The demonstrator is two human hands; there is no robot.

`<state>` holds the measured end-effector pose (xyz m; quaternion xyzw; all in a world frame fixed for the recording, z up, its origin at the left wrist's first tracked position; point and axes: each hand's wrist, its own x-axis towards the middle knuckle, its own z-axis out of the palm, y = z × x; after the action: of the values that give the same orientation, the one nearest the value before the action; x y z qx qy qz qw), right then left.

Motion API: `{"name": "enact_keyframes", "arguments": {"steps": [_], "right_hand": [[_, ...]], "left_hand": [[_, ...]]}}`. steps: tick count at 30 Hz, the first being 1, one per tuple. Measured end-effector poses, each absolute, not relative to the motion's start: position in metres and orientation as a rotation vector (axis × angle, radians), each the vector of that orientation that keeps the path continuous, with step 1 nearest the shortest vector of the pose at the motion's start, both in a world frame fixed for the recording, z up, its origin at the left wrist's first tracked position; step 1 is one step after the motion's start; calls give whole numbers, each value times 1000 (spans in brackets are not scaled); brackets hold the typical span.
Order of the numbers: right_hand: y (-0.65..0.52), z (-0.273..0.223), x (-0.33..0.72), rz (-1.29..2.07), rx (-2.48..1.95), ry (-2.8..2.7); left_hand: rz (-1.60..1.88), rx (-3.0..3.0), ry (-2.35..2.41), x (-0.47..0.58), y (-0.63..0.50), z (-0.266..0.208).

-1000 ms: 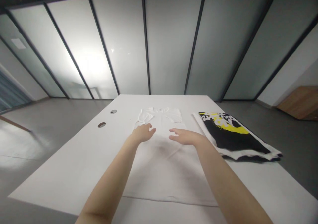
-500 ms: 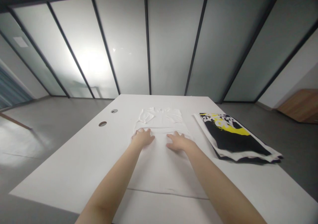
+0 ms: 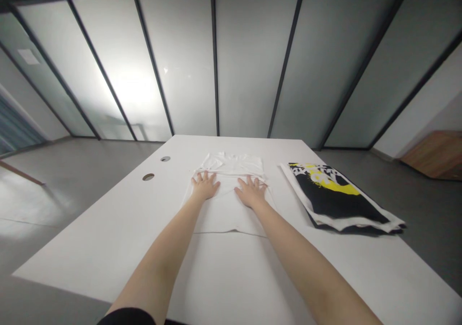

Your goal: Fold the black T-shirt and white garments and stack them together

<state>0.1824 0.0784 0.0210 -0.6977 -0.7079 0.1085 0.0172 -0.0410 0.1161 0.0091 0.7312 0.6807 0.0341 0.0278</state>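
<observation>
A white T-shirt (image 3: 227, 214) lies on the white table (image 3: 224, 272), its collar and short sleeves at the far end and its hem toward me. Crosswise ridges of bunched cloth run in front of my fingertips. My left hand (image 3: 205, 185) rests flat on the left part of the shirt with fingers spread. On the right part, my right hand (image 3: 251, 190) lies palm down, fingers spread as well. Neither hand grips the cloth. The shirt's edges beside my hands are faint against the tabletop.
Folded cloth (image 3: 335, 197), black with yellow and white print and white edges, is stacked at the table's right. Two round holes (image 3: 148, 177) pierce the tabletop at the left. Behind the table stands a frosted glass partition (image 3: 249, 60) with dark frames.
Both my hands have slid away from me across the table, fingers spreading wider. The shirt's hem has moved farther from me, and the cloth near the sleeves is more bunched.
</observation>
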Motion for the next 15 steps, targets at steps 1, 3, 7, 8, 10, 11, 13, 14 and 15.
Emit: {"name": "enact_keyframes", "arguments": {"steps": [1, 3, 7, 8, 10, 11, 13, 14, 15], "right_hand": [[81, 22, 182, 328, -2161, -2197], [83, 23, 181, 291, -2150, -2172], [71, 20, 182, 143, -2189, -2033], [65, 19, 183, 113, -2206, -1993], [51, 18, 185, 100, -2236, -1940], [44, 18, 187, 114, -2242, -1935], [32, 19, 189, 179, -2241, -1958], [27, 21, 190, 232, -2248, -1971], [21, 22, 191, 298, -2259, -1983]], "left_hand": [[102, 2263, 2093, -41, 119, 11], [119, 2279, 2092, -42, 120, 13], [305, 2313, 2157, -41, 108, 14], [368, 2315, 2170, -41, 102, 15], [453, 2307, 2166, -43, 88, 17], [467, 2297, 2154, -44, 81, 18], [449, 2280, 2119, -45, 65, 22], [428, 2275, 2097, -46, 57, 24], [402, 2272, 2078, -45, 50, 26]]}}
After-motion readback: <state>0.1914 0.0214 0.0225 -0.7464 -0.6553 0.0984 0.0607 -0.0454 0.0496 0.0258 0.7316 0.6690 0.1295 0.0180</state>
